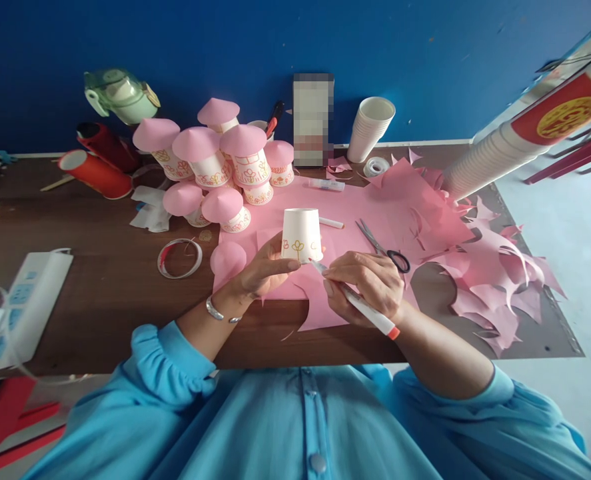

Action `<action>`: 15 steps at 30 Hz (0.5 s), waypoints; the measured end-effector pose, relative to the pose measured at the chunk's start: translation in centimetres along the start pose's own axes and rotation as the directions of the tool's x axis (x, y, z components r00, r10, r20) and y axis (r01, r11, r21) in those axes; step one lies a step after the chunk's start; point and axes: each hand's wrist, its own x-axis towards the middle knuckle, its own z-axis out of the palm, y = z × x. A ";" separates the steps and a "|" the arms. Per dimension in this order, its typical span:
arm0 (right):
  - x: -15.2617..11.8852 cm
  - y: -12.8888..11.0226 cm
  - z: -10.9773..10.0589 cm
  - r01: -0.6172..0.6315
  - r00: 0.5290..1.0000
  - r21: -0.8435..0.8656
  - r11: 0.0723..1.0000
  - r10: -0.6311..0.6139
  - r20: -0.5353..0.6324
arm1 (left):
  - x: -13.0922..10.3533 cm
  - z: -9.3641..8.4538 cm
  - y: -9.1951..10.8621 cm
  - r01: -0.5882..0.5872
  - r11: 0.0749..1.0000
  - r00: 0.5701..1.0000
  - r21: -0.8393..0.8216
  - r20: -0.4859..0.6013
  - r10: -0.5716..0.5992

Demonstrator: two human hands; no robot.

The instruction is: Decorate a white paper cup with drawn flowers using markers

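My left hand (266, 269) grips a white paper cup (300, 230), turned bottom-up, with its thumb along the lower edge. A yellow flower outline, a partial red one and a short yellow curve are drawn on its side. In my right hand (368, 283) is a white marker pen (370, 312) with an orange-red end, its tip at or close to the cup's lower right edge. Pink paper (270, 287) lies beneath the cup. Another marker (332, 223) rests just behind it, and a pink paper cone (228, 260) sits left of my left hand.
Decorated cups with pink cone roofs (242, 141) cluster at back left. Scissors (382, 245) and pink scraps (495, 287) lie right. Tall cup stacks (370, 130) stand behind, near a pixelated upright panel (312, 120). A tape roll (179, 259) and power strip (30, 300) are left.
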 end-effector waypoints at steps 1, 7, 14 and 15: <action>0.0 0.0 0.0 0.002 1.000 0.002 1.000 -0.002 0.003 | 0.0 0.0 0.0 0.001 1.000 1.000 0.001 0.004 -0.001; 0.1 0.0 -0.1 0.006 1.000 0.025 1.000 -0.007 0.014 | 0.0 0.0 0.0 0.002 1.000 1.000 -0.009 0.016 -0.001; 0.1 0.1 -0.1 0.008 1.000 0.001 1.000 -0.008 0.000 | 0.1 0.1 0.0 0.007 1.000 1.000 -0.014 0.014 -0.007; 0.1 0.1 -0.1 0.009 1.000 0.001 1.000 -0.009 0.003 | 0.1 0.2 0.1 0.008 1.000 1.000 -0.014 0.013 -0.008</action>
